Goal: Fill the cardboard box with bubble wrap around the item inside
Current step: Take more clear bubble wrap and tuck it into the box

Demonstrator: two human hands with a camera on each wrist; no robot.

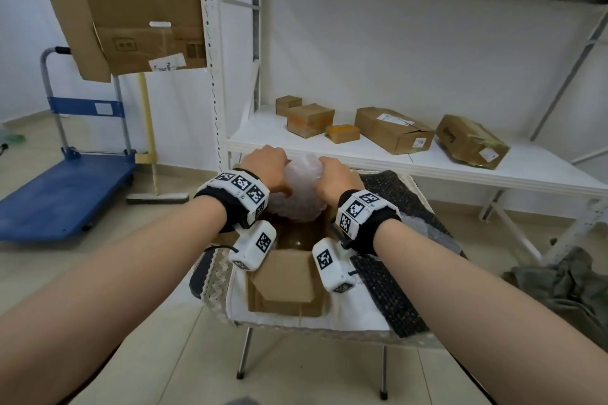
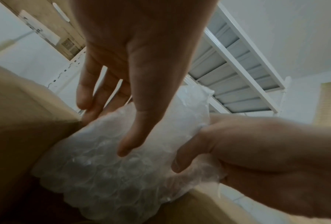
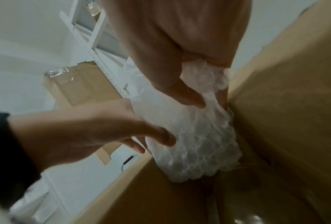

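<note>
An open cardboard box [image 1: 286, 283] stands on a small cloth-covered table [image 1: 348, 314]. A dark, glossy brown item [image 1: 296, 238] lies deep inside it. Both hands hold a crumpled wad of clear bubble wrap [image 1: 302, 184] over the box's far end, and its lower end dips inside. My left hand [image 1: 266, 168] grips the wad's left side, thumb in front and fingers behind [image 2: 84, 94]. The right hand [image 1: 332, 177] clutches its right side, with the thumb [image 3: 193, 101] pressed into the wrap [image 3: 197, 145] beside the box wall [image 3: 285, 121].
A white metal shelf [image 1: 362, 154] just beyond the table carries several cardboard parcels [image 1: 394, 130]. A blue platform trolley [image 1: 65, 194] and a broom [image 1: 149, 141] stand on the left. A dark textured sheet [image 1: 388, 299] and more wrap [image 1: 424, 227] lie right of the box. Grey cloth [image 1: 566, 283] is on the floor.
</note>
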